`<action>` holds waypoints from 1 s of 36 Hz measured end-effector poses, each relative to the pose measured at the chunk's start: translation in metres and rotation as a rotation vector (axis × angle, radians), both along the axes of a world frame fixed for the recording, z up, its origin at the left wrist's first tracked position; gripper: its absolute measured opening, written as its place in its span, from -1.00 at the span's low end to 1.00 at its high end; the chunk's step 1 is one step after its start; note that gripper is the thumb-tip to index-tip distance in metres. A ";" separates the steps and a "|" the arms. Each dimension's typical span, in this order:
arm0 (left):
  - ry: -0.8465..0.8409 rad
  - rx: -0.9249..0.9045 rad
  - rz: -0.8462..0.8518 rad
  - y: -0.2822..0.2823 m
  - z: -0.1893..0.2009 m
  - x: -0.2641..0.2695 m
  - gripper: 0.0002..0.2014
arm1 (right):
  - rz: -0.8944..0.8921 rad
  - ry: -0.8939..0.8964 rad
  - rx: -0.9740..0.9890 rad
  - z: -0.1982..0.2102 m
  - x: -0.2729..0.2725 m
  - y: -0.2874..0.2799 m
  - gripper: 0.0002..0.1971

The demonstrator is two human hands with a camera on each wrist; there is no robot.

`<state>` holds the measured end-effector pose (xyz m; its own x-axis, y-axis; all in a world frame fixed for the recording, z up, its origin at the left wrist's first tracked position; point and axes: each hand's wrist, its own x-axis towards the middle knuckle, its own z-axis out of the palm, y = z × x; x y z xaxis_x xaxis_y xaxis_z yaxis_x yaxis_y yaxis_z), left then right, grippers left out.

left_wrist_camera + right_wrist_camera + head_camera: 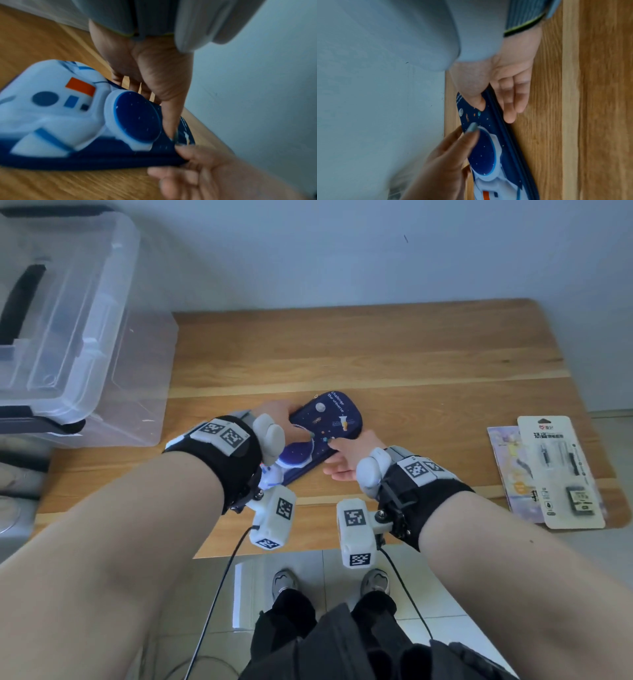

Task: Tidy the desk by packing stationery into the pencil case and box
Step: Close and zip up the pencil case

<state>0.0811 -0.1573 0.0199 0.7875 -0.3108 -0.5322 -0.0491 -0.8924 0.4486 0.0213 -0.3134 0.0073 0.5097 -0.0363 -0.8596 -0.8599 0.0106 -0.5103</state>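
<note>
A dark blue pencil case (pixel 330 417) with a raised astronaut figure lies zipped shut on the wooden desk (pixel 376 350), near its front middle. My left hand (pixel 297 422) grips its left end, thumb on top beside the astronaut's round helmet (pixel 137 117) and fingers curled over the far edge. My right hand (pixel 335 455) grips the near long edge, thumb on the lid and fingers along the zip side (pixel 508 135). In the left wrist view the case (pixel 82 124) is blurred. Its contents are hidden.
A clear plastic storage box (pixel 137 392) stands at the desk's left end with its lid (pixel 65 313) propped over it. A carded pen refill pack (pixel 558 470) lies on a booklet (pixel 507 460) at the right front edge. Bare wood stretches behind the case.
</note>
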 end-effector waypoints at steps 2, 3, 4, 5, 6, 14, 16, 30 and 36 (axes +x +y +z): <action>-0.012 0.000 -0.109 -0.003 0.004 -0.005 -0.24 | -0.033 -0.002 0.010 0.000 -0.006 -0.001 -0.69; -0.029 0.044 -0.172 -0.004 0.003 -0.007 -0.07 | -0.039 -0.003 0.020 0.000 -0.008 -0.003 -0.73; -0.052 0.119 -0.231 -0.006 0.002 -0.010 0.11 | -0.029 0.002 0.024 0.000 -0.010 -0.006 -0.75; -0.075 0.202 -0.276 -0.007 -0.001 -0.013 0.25 | -0.004 0.011 0.019 0.001 -0.011 -0.009 -0.75; -0.092 0.262 -0.305 -0.006 -0.004 -0.016 0.34 | 0.031 0.025 -0.003 0.002 -0.011 -0.013 -0.72; -0.191 0.422 -0.537 0.009 -0.016 -0.035 0.34 | 0.182 -0.138 -0.491 0.001 0.004 -0.059 -0.57; -0.214 0.452 -0.596 0.012 -0.009 -0.036 0.36 | 0.268 -0.250 -0.513 0.007 0.012 -0.057 -0.74; -0.162 0.520 -0.639 0.044 0.011 -0.029 0.33 | 1.011 -0.330 -0.503 0.026 0.042 0.021 -0.64; -0.191 0.505 -0.616 0.043 0.000 -0.027 0.27 | 1.191 -0.199 -0.627 0.022 0.049 0.025 -0.59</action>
